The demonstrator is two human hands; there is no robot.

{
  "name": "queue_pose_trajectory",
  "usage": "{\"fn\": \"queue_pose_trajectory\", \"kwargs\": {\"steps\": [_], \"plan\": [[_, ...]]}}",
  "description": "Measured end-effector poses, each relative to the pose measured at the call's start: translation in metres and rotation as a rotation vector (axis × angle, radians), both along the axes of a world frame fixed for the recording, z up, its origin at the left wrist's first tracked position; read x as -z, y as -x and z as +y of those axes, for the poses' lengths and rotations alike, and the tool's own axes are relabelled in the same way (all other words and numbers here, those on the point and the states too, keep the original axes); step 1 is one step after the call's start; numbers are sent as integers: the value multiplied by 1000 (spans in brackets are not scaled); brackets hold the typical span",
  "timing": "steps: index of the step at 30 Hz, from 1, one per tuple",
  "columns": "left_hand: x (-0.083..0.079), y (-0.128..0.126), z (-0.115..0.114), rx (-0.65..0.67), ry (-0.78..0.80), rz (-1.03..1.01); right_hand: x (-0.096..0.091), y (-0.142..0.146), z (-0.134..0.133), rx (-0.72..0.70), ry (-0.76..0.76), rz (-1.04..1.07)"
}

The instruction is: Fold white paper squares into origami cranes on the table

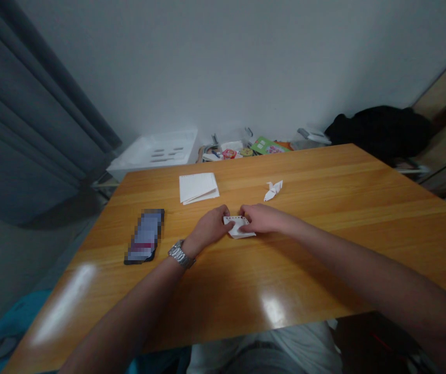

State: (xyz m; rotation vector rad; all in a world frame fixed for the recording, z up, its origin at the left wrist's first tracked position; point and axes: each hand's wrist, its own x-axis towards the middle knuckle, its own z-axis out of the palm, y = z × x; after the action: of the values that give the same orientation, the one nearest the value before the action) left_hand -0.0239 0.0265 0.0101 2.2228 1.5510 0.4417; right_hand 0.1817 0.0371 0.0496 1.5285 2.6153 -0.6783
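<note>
White paper, folded small [240,231] with a row of holes along its far edge, sits at the middle of our glossy wooden table [324,182]. We grip its left end between thumb and fingers of our left hand [212,226] and its right end with our right hand [261,217]. We wear a silver watch [181,254] on the left wrist. Beyond the right hand we see a folded paper bird [273,190]; beyond the left, loose white sheets [198,187]. Left of our hands lies a phone [145,236], its screen blurred. Past the table's far edge are a white tray [170,148] and a green booklet [267,146].
</note>
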Motion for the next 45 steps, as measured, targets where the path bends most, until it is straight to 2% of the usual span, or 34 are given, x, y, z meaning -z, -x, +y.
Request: {"fn": "queue_pose_trajectory", "kwargs": {"steps": [3,13,21,30,34,41,45], "plan": [[-2,1,-6,6,8,-27,4,-4,-5,1,23,117],[-11,-2,-14,147,57,-191,16,-12,-14,64,43,531],[-8,-8,-15,90,64,-285,25,-12,-18,150,21,667],[-8,-11,-19,54,20,-376,33,-11,-22,172,37,795],[-10,-12,-22,23,-15,-331,36,-9,-24,170,-1,813],[-22,-17,-30,-67,-66,-77,33,-2,-36,149,-96,733],[-24,-17,-32,-64,-54,-56,33,0,-39,147,-99,720]]}}
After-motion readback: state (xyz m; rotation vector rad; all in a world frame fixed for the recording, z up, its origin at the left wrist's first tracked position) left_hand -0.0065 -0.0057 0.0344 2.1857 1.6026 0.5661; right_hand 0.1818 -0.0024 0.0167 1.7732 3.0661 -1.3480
